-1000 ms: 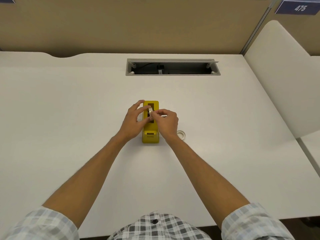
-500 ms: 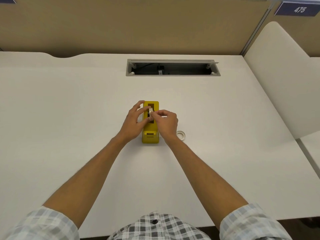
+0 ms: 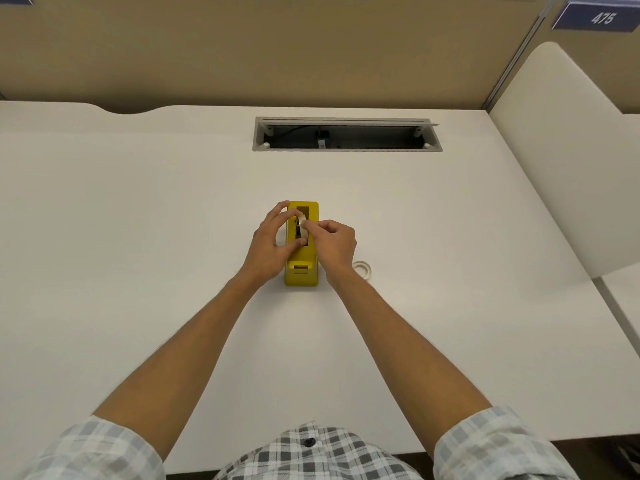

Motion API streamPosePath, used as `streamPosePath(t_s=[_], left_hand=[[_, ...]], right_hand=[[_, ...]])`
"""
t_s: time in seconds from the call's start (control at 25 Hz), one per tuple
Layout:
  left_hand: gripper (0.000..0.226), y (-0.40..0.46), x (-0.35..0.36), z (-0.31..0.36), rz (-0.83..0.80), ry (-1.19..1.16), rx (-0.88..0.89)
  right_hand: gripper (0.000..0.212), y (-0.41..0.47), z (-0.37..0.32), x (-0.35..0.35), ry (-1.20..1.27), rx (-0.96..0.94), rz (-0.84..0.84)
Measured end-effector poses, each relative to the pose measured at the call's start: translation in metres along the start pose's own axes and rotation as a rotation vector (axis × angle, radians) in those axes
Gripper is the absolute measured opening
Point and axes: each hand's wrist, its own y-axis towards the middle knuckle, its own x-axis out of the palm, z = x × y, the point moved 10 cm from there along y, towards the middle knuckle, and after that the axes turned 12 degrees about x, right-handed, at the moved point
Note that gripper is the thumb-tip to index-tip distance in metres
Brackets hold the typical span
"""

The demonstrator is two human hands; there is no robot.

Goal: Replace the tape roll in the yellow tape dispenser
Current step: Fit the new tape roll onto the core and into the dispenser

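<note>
The yellow tape dispenser (image 3: 301,271) stands in the middle of the white desk, its cutter end toward me. Both hands are over its open slot. My left hand (image 3: 268,245) curls against the dispenser's left side, thumb and fingers pinching a pale tape roll (image 3: 302,227) that stands on edge in the slot. My right hand (image 3: 333,242) pinches the same roll from the right side. A second white tape roll (image 3: 363,269) lies flat on the desk just right of the dispenser, partly hidden behind my right wrist.
The white desk (image 3: 138,237) has an open grey cable tray (image 3: 346,135) set into it at the back. A tan partition wall runs behind, and a white side divider (image 3: 561,168) rises along the right edge.
Both hands stay on the roll above the slot; the fingers have shifted only slightly. The dispenser and the spare roll have not moved.
</note>
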Motion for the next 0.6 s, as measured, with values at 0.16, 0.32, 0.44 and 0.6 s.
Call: streamPosePath(t_s=[0.16, 0.32, 0.44, 0.6], left_hand=[[0.045, -0.0006, -0.0001, 0.0008, 0.031, -0.01, 0.012], [0.047, 0.0, 0.0053, 0.0009, 0.017, -0.01, -0.002], [0.044, 0.0002, 0.0073, 0.0009, 0.012, -0.037, -0.028], [0.034, 0.0012, 0.006, 0.0038, -0.02, -0.019, -0.01]], right_hand=[[0.027, -0.0013, -0.0006, -0.0003, -0.014, -0.003, 0.027], [0.025, -0.0011, -0.003, -0.0018, -0.037, -0.013, 0.033], [0.022, -0.0014, -0.004, -0.0019, -0.045, -0.016, 0.027], [0.019, -0.0031, -0.0047, -0.0011, -0.056, -0.024, 0.018]])
